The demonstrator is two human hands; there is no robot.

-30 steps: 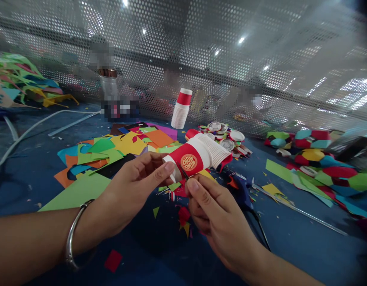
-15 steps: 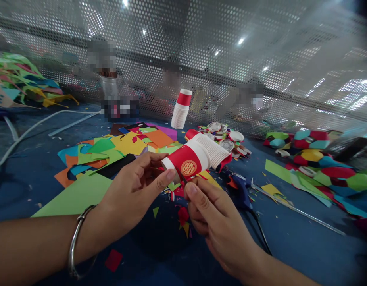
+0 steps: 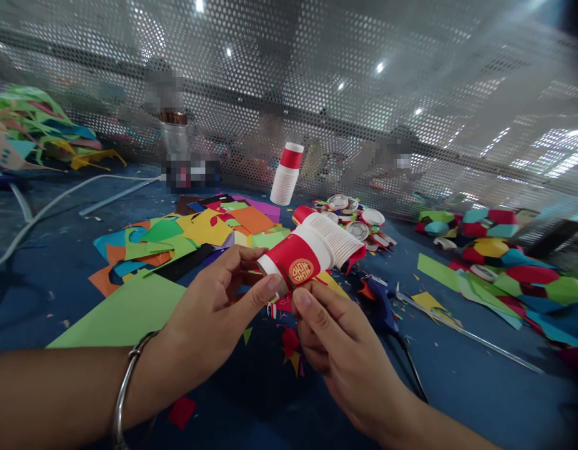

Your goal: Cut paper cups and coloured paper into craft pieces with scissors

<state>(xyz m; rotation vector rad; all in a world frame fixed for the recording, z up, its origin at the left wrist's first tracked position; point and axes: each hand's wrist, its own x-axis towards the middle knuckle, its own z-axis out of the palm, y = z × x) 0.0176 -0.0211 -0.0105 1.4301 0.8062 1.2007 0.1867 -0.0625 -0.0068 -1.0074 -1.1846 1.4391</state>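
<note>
A red and white paper cup (image 3: 285, 257) with a gold round emblem lies tilted in my left hand (image 3: 214, 312), its fingers behind the base end and the thumb along the near side. My right hand (image 3: 333, 331) is closed below the cup, thumb and forefinger pinching a thin dark tool (image 3: 291, 285) whose tip meets the cup wall. Most of that tool is hidden in the fingers, so its kind cannot be told. Directly behind the cup, a stack of nested paper cups (image 3: 338, 236) lies on its side.
Coloured paper sheets (image 3: 209, 225) are spread at centre left. Another cup stack (image 3: 287, 175) stands upright at the back, near a pile of round pieces (image 3: 358, 215). A blue glue gun (image 3: 380, 297) with its cord lies right of my hand, by a clear stick (image 3: 480, 347). Paper patchwork pieces (image 3: 523, 269) fill the right.
The cup has turned and shifted slightly to the right, so its emblem sits a little farther right. Both hands keep their hold, with the tool tip still at the cup wall.
</note>
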